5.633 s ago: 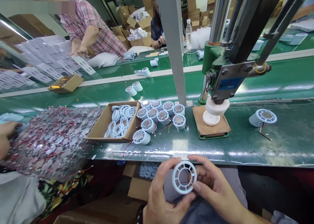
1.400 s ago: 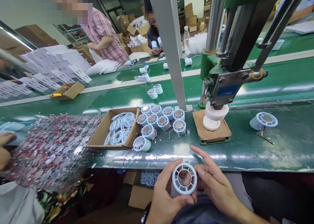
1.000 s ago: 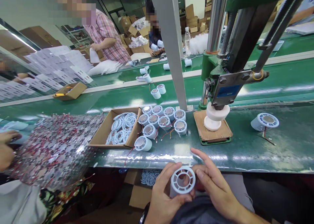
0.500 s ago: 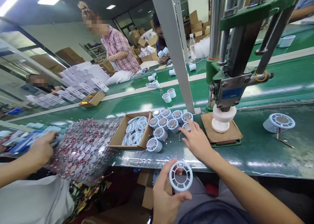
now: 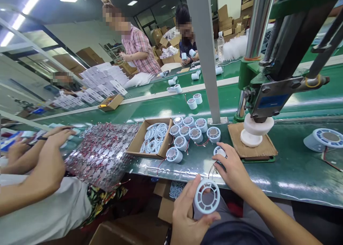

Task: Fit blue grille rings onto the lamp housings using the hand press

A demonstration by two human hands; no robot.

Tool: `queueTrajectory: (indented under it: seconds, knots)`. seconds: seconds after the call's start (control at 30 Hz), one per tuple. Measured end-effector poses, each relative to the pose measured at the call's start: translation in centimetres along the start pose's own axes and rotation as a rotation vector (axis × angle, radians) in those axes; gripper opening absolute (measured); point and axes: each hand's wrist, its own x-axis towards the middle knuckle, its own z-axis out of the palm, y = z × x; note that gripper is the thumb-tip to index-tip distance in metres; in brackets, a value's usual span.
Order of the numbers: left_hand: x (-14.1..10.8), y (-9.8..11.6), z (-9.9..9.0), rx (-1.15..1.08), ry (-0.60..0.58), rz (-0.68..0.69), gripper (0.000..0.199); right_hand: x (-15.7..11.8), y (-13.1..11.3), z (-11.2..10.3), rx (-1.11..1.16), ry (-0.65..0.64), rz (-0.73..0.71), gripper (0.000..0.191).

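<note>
My left hand (image 5: 187, 212) holds a light-blue spoked ring (image 5: 207, 196) upright between thumb and fingers, low in front of me. Further up and to the right, my right hand (image 5: 232, 166) has its fingers on a light-blue cylinder (image 5: 220, 152) with a round metal disc on top and thin wires hanging toward me. Several similar cylinders (image 5: 195, 135) stand grouped on the green bench to its left. Beside them a cardboard box (image 5: 131, 152) contains many loose light-blue rings (image 5: 152, 139).
A green press (image 5: 270, 98) with a white round die (image 5: 251, 137) stands right of my right hand. Another cylinder (image 5: 325, 139) is at the far right. Wired discs (image 5: 104, 155) lie at left, near a co-worker's hands (image 5: 55, 148). A metal post (image 5: 205, 59) rises behind the bench.
My right hand has drawn one cylinder away from the group, toward me. The camera view has shifted left. My left hand still holds the ring.
</note>
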Motion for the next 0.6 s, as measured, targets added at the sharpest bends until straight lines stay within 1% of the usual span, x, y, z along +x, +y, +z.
queueTrajectory:
  seconds: [0.17, 0.27, 0.37, 0.43, 0.47, 0.5, 0.53, 0.57, 0.6]
  knots:
    - [0.1, 0.2, 0.2, -0.004, -0.01, 0.039, 0.075, -0.6, -0.1, -0.4, 0.051, 0.017, -0.018, 0.017]
    - [0.4, 0.5, 0.2, -0.017, 0.001, 0.061, 0.071, -1.0, -0.1, -0.7, 0.135, -0.001, -0.006, 0.015]
    - [0.6, 0.7, 0.2, -0.061, -0.015, 0.063, 0.069, -1.3, 0.1, -0.9, 0.215, -0.026, -0.005, 0.017]
    - [0.5, 0.5, 0.2, -0.091, -0.044, 0.036, 0.072, -1.5, 0.0, -1.3, 0.231, -0.008, -0.031, 0.011]
    - [0.4, 0.3, 0.2, -0.098, -0.061, 0.01, 0.075, -1.6, -0.1, -1.7, 0.233, 0.024, -0.048, 0.007]
    - [0.2, 0.1, 0.3, -0.101, -0.079, -0.023, 0.078, -1.7, -0.4, -2.3, 0.239, 0.072, -0.06, 0.01]
    - [0.0, -0.1, 0.3, -0.101, -0.097, -0.061, 0.081, -1.9, -0.7, -3.1, 0.26, 0.12, -0.06, 0.017]
    - [-0.2, -0.3, 0.4, -0.104, -0.115, -0.101, 0.083, -2.1, -1.2, -3.9, 0.311, 0.146, -0.041, 0.025]
    - [-0.3, -0.4, 0.5, -0.114, -0.132, -0.141, 0.085, -2.2, -1.8, -4.8, 0.391, 0.126, 0.002, 0.03]
